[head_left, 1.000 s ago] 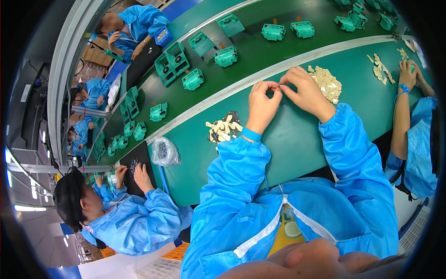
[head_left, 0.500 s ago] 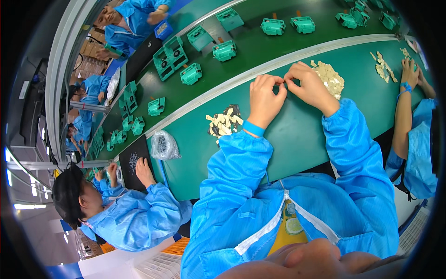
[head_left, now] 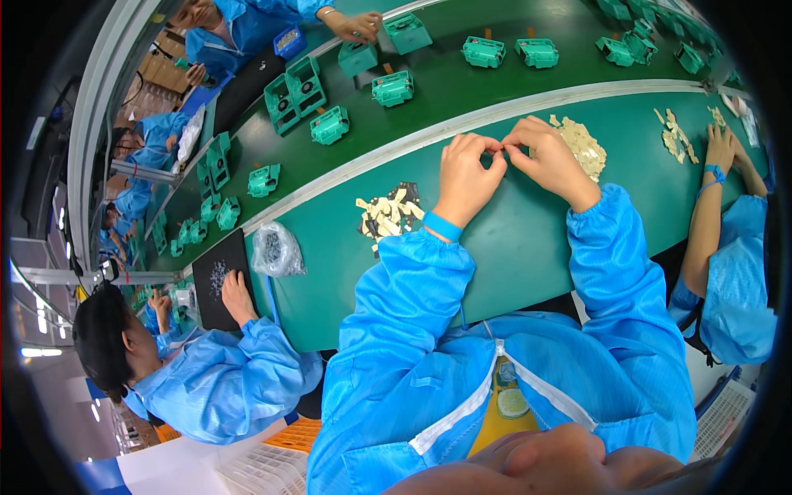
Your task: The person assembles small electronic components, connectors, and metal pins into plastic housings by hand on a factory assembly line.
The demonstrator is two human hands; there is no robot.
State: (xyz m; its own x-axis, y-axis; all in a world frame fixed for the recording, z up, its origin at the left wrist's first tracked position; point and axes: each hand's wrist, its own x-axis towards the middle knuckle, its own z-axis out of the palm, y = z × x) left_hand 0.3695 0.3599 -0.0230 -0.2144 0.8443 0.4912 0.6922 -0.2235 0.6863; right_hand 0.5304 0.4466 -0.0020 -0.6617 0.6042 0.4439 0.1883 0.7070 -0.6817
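My left hand (head_left: 470,177) and my right hand (head_left: 546,158) meet over the green worktop (head_left: 528,256), thumbs and forefingers pinched together at the tips. Whatever sits between the fingertips is too small and covered to name. Just beyond my right hand lies a heap of small flat cream-coloured pieces (head_left: 587,150). To the left of my left wrist, which wears a blue band (head_left: 444,226), is a loose pile of cream and black pieces (head_left: 388,213).
A clear bag of small parts (head_left: 278,250) lies left on the worktop, near a black mat (head_left: 216,285) where a co-worker's hand (head_left: 238,299) rests. Beyond the metal rail (head_left: 388,147), teal plastic housings (head_left: 392,88) stand on a dark green belt. Another person's hands (head_left: 719,153) work at right.
My hands stay pinched together in nearly the same place. The view has shifted slightly. Across the belt, a person's hand now reaches out over a teal housing.
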